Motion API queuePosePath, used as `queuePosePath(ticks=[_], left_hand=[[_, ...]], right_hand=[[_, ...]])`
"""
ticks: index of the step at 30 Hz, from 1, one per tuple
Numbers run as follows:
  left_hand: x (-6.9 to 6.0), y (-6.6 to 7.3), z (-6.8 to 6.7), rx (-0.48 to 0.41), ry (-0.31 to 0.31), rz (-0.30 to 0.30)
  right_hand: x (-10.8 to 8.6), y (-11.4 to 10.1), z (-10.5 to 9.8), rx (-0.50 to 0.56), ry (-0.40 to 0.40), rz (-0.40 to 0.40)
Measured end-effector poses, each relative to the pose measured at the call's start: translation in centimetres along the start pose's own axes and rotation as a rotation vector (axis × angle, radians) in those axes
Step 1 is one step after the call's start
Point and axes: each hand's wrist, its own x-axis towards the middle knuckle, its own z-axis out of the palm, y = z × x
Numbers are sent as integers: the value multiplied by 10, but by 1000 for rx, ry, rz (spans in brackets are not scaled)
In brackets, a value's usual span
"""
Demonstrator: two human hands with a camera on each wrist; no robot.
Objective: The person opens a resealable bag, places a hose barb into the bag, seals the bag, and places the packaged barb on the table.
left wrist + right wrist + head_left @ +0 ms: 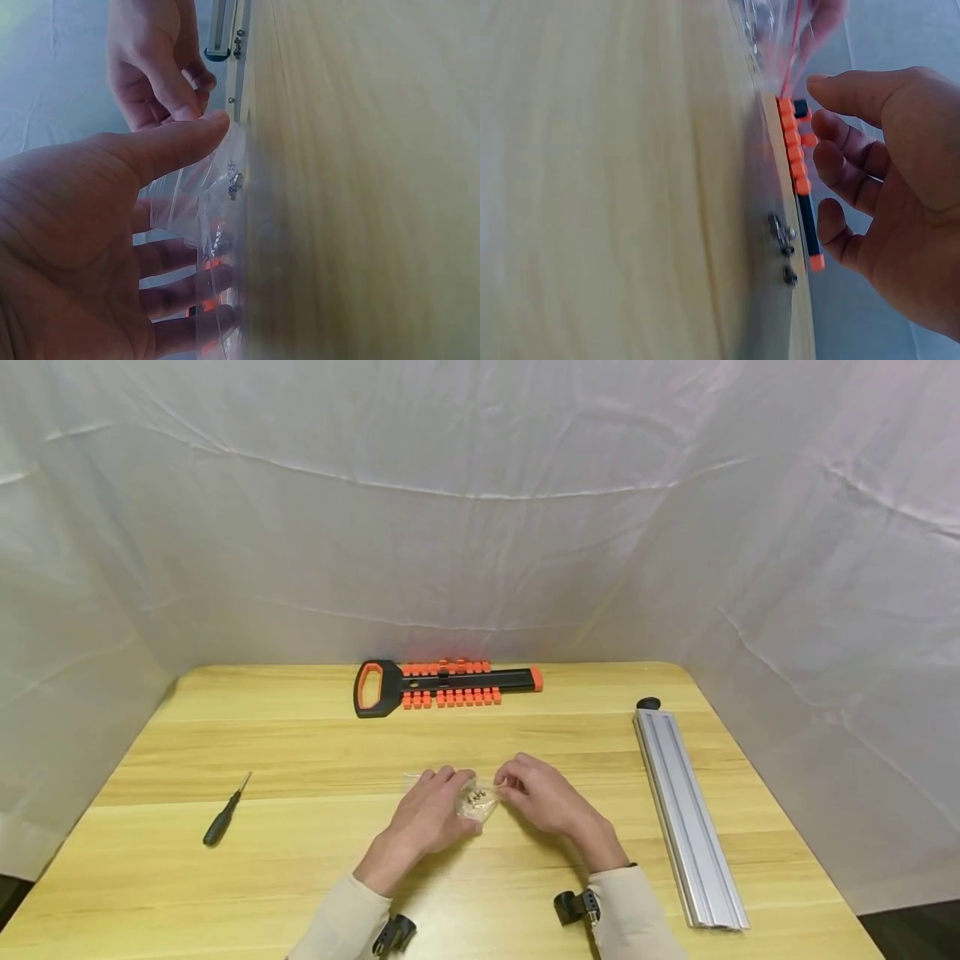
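A small clear plastic bag [480, 802] with several tiny metal screws inside stands at the middle of the table. My left hand [431, 814] holds it from the left; in the left wrist view, the bag [214, 199] passes between thumb and fingers. My right hand [551, 797] is at the bag's right corner. Seen from the right wrist, its fingers are loosely bent, the thumb stands apart from them, and nothing is held. Several small loose screws [780, 232] lie on the table near the right hand; the right hand hides them in the head view.
Left on the wooden table [315, 877] lies a screwdriver [223, 818] with a black handle. A black rack with orange clips [465, 681] lies at the back. To the right lies a long silver metal profile [690, 818], with a black knob [648, 702] at its far end.
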Motion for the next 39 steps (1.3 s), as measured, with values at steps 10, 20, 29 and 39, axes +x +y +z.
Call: queuePosePath(ticks=[10,20,29,39], left_hand=[[0,-1,0,-20,-1,-4],[-1,-1,-1,-24,-8,-4],[-1,-1,0,-29,2,3],[0,-2,2,-21,14,-1]], right_hand=[[-8,18,-10,-4,19,50],[-12,33,-15,-79,41,134],[-10,41,-17,-121,32,140],[-9,45,-17,-179,27,152]])
